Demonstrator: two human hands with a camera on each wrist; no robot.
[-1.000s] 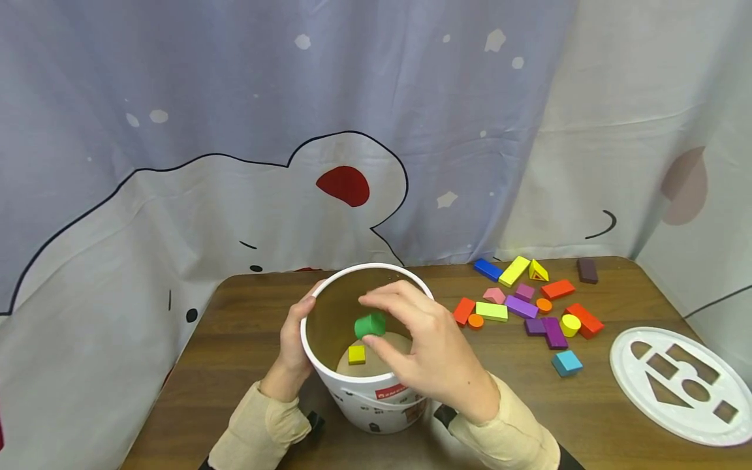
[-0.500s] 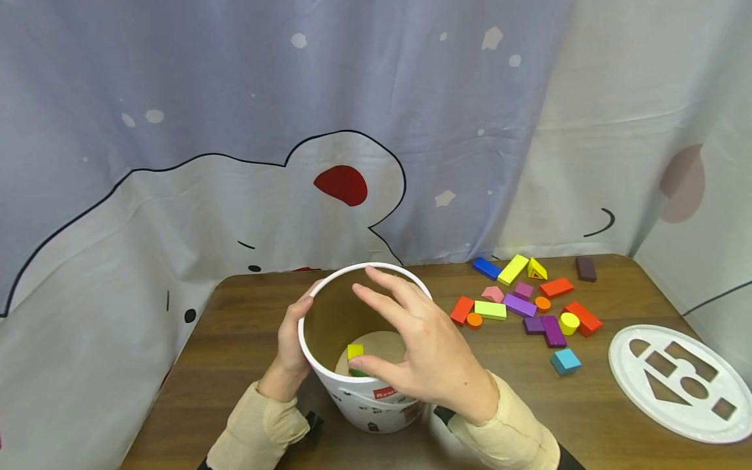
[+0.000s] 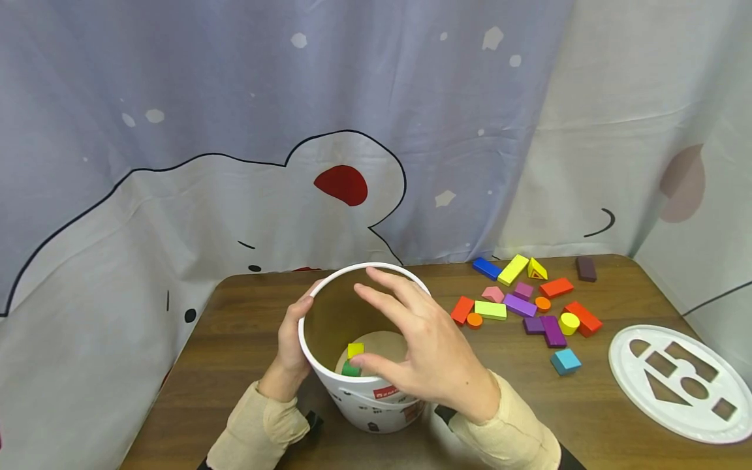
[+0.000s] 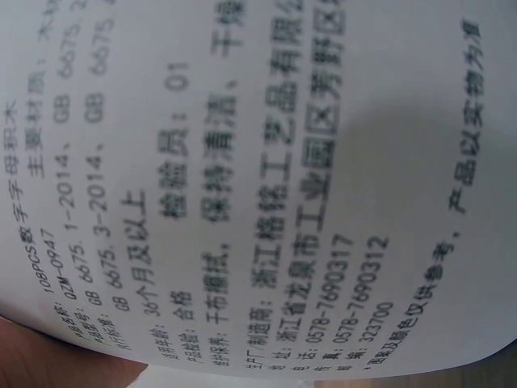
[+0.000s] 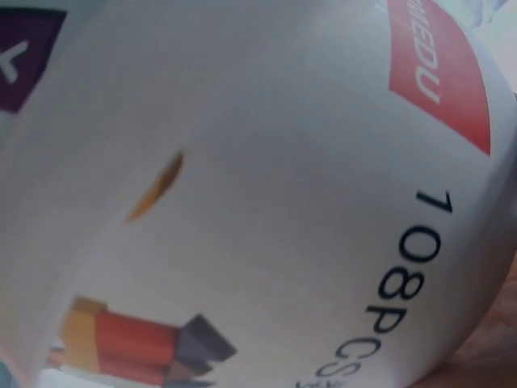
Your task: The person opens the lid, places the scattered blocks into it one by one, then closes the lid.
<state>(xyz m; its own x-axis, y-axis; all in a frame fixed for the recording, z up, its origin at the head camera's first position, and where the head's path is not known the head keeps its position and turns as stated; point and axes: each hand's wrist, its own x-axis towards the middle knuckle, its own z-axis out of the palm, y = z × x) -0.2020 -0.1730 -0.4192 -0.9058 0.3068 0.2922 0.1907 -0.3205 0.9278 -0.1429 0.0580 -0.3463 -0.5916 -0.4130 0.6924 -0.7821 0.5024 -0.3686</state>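
A white bucket (image 3: pixel 346 399) with printed sides stands upright on the wooden table. My left hand (image 3: pixel 292 346) grips its left side, thumb at the rim. Over the right side of the mouth, my right hand (image 3: pixel 431 346) is held with fingers spread and nothing between them. Down on the bucket floor lie a yellow block (image 3: pixel 355 350) and a green block (image 3: pixel 350 370), which looks rounded and is partly hidden by the rim. Both wrist views are filled by the printed bucket wall (image 4: pixel 388 145), with a red label (image 5: pixel 444 81) in the right one.
Several coloured blocks, among them a lime block (image 3: pixel 490 310) and a light-blue block (image 3: pixel 566 361), lie scattered right of the bucket. A white lid (image 3: pixel 666 398) with shaped holes lies at the table's right. A patterned curtain (image 3: pixel 235 98) hangs behind.
My right hand has let go of the green block, which dropped to the bucket floor beside the yellow block. Its fingers have spread wider. The left hand keeps its place.
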